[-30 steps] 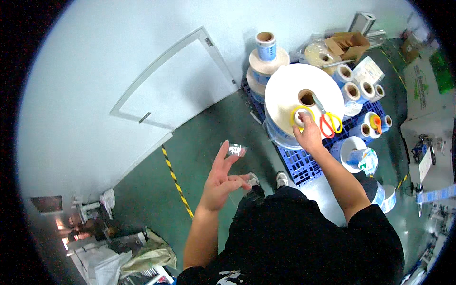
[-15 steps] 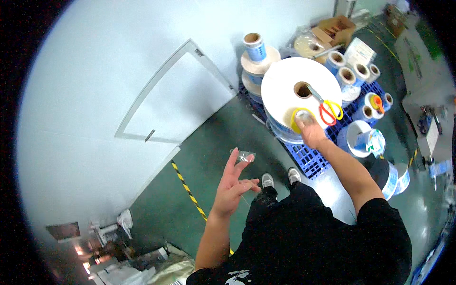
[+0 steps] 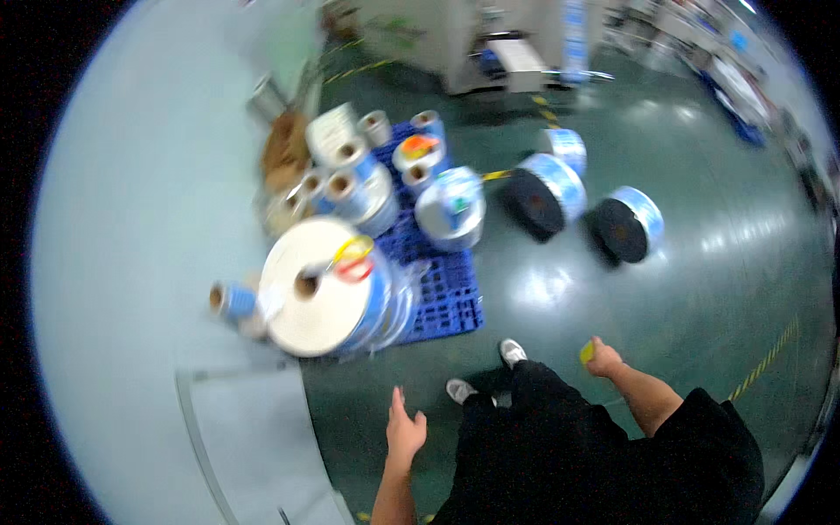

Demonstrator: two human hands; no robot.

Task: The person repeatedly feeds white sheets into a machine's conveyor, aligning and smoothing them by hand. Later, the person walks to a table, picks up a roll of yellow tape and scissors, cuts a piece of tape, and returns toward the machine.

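My right hand [image 3: 605, 360] hangs over the floor with its fingers closed round a roll of yellow tape [image 3: 585, 353], only partly showing beyond them. Lower and to the left, my left hand [image 3: 404, 430] is open, fingers stretched and thumb apart. Whether a bit of clear film still clings to it is too blurred to tell. The big white roll [image 3: 289, 271] is nearest to that hand, standing on end at the wall side. Scissors [image 3: 353, 261] with red and yellow handles lie on its top, the blades by the core hole.
The blue pallet [image 3: 451, 297] under the rolls carries several smaller label rolls [image 3: 343, 188]. Two black-sided rolls [image 3: 535, 203] [image 3: 623, 229] lie on the green floor to the right. A white wall [image 3: 131, 262] runs along the left, and a machine [image 3: 516, 66] stands far off.
My view has swung to the right, so the pallet now sits further left. My right hand has left the big roll, carrying the tape roll; the scissors stay on top.
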